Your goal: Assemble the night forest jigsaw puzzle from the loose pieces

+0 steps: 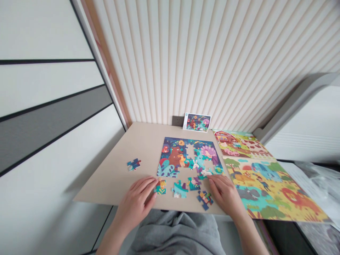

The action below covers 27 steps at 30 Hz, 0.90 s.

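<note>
A partly assembled jigsaw puzzle point(174, 156) with a night forest animal scene lies on the table, with gaps at its upper middle, right and bottom edge. My left hand point(140, 196) is closed at the left side of a puzzle piece point(160, 187) with a yellow plant on it, thumb and forefinger at its edge. My right hand point(224, 191) rests with fingers stretched out at the puzzle's lower right edge. Between my hands lie a light teal piece point(180, 190), a purple and green piece point(194, 183) and a dark multicoloured piece point(205, 199).
Another blue and red piece point(134, 164) lies on the left of the beige table point(114, 180). The picture card point(197, 122) leans against the wall near a socket point(177, 120). To the right are a finished farm puzzle point(241, 144) and a safari puzzle point(273, 187).
</note>
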Motion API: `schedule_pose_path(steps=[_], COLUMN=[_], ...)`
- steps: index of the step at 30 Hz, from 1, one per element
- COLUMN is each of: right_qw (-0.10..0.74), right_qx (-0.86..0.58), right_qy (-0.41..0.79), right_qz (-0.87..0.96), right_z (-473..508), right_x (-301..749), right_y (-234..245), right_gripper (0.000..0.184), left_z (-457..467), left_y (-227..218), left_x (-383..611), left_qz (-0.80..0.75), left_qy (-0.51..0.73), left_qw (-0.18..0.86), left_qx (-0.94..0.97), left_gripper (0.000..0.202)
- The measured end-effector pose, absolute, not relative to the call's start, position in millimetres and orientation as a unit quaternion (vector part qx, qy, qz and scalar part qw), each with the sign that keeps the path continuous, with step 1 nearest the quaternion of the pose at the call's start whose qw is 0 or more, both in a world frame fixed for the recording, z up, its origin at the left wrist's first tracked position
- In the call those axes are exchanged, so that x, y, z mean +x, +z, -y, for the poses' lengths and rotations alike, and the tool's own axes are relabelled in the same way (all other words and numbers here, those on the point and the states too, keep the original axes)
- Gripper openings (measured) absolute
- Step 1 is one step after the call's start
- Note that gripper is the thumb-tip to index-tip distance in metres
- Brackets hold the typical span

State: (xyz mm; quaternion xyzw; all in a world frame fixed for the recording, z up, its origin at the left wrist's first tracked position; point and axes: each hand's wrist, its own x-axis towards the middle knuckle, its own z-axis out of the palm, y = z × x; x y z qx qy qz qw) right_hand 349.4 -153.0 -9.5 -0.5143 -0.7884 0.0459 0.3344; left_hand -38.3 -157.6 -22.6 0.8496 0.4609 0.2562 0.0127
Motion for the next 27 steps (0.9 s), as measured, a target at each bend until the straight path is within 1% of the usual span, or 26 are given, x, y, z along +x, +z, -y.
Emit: schedule_pose_path(steps=[10,20,27], right_qw=[0.325,0.337,0.336], right_qx=[-0.523,-0.519,-0.518], right_qy=[0.052,0.044,0.048], right_qz=[0.787,0.785,0.785], right_z=[153.7,152.6,153.0], right_x=[346.7,346.2,346.6], right_y=[-7.5,-7.7,-8.7], right_gripper=[0.023,0.025,0.024], left_z=[156.9,157.3,157.7], left_y=[-22.4,-21.5,-20.8], left_x=[-38.1,-38.6,-37.9], left_qz=[-0.458,-0.463,-0.463], left_qy=[0.255,0.243,0.259], left_qw=[0.010,0.007,0.008], left_qx=[0.852,0.852,0.848], left_gripper=[0.046,0.046,0.044])
